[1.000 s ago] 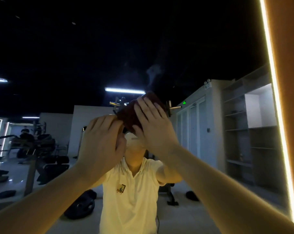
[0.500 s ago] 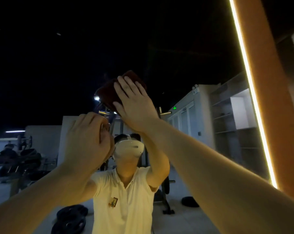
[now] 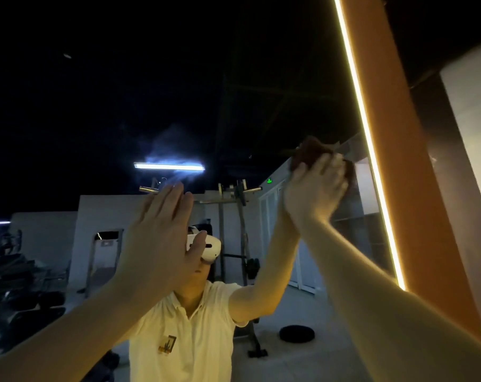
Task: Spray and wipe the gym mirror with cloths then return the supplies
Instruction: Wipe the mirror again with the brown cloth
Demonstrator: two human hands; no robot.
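1. Dim gym, seen as refl. in the large wall mirror [image 3: 109, 78]. A glowing yellow LED strip [image 3: 367, 139] runs down its edge, w/ a flat orange panel [image 3: 399, 175] just beyond the strip.
2. Dark brown bunched cloth [image 3: 309, 153] sits on the glass near the LED strip, on its mirror side.
3. Right hand [image 3: 315, 191] lies over the cloth, fingers mostly straight & spread, pressing it to the glass. Cloth shows past the fingertips; some blur.
4. Left hand [image 3: 159, 238] is well apart from the strip & lower than the cloth. It is flat, fingers straight, holding nothing. Whether it touches the glass: can't tell.
5. Hazy whitish smear [image 3: 167, 144] on the glass above the left hand, over the refl. of a white ceiling tube light [image 3: 169, 166].
6. Refl. also shows a person in a pale yellow polo shirt [image 3: 184, 334] w/ a white headset [image 3: 211, 249], & a black round weight plate [image 3: 296, 332] on the floor near the strip's lower end.
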